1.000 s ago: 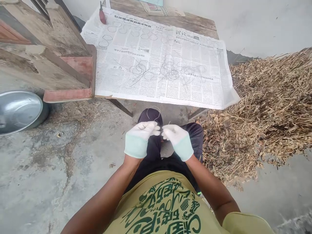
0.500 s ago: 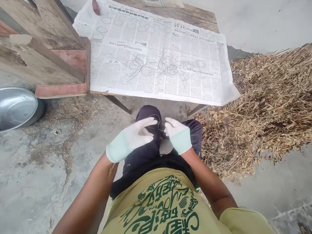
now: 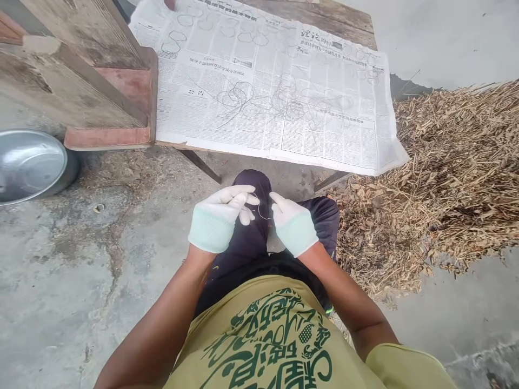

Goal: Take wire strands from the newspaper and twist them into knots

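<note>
A thin curved wire [image 3: 260,212] spans the small gap between my two gloved hands, above my knees. My left hand [image 3: 227,208], in a white glove with a pale green cuff, pinches one end of it between thumb and fingers. The other end runs to the fingertips of my right hand [image 3: 288,216], gloved alike and closed. On the newspaper [image 3: 178,121] covering the table lie tangled thin wires [image 3: 294,105] in the middle and separate wire loops [image 3: 174,42] along the far side.
At the left are a wooden chair or frame [image 3: 109,138] touching the table area and a metal basin [image 3: 30,165] on the floor. Dry straw [image 3: 454,178] is piled at the right. A dark red object [image 3: 170,4] shows at the table's far left edge.
My left hand has turned and closed its fingers on the wire, where its thumb and fingers were spread before. My right hand has tilted slightly. The view has shifted a little.
</note>
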Motion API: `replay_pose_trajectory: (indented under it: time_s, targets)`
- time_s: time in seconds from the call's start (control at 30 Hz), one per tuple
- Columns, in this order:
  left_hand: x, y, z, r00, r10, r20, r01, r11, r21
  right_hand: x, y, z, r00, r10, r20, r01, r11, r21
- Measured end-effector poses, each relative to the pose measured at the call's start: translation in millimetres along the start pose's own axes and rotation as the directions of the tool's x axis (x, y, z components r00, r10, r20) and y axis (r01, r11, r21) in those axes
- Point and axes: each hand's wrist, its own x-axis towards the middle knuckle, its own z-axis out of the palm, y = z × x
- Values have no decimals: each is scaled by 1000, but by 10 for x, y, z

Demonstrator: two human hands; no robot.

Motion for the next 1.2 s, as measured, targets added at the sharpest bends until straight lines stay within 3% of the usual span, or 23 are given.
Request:
replay_pose_trajectory:
  time_s: [0.2, 0.4, 0.67, 0.97, 1.2]
  targets:
    - [35, -75, -26, 999, -53, -13, 52, 998, -24, 18, 54, -84, 988, -126, 92, 134, 988, -82]
    - [-29, -112, 46, 998, -27, -49, 25, 999, -45, 50, 128, -104, 963, -222, 154, 221, 975, 23]
    - [-122, -129, 146, 990, 68, -127, -73, 997, -30, 118, 198, -125, 932, -306, 193, 260, 937, 231]
    - [-181, -165, 203, 985, 39, -168, -37, 999, 17, 209, 265, -125, 902, -359, 240, 302, 921, 244]
    - [-199, -237, 243, 972, 85, -220, -80, 996, 29, 229, 241, -141, 886, -391, 248, 357, 918, 172]
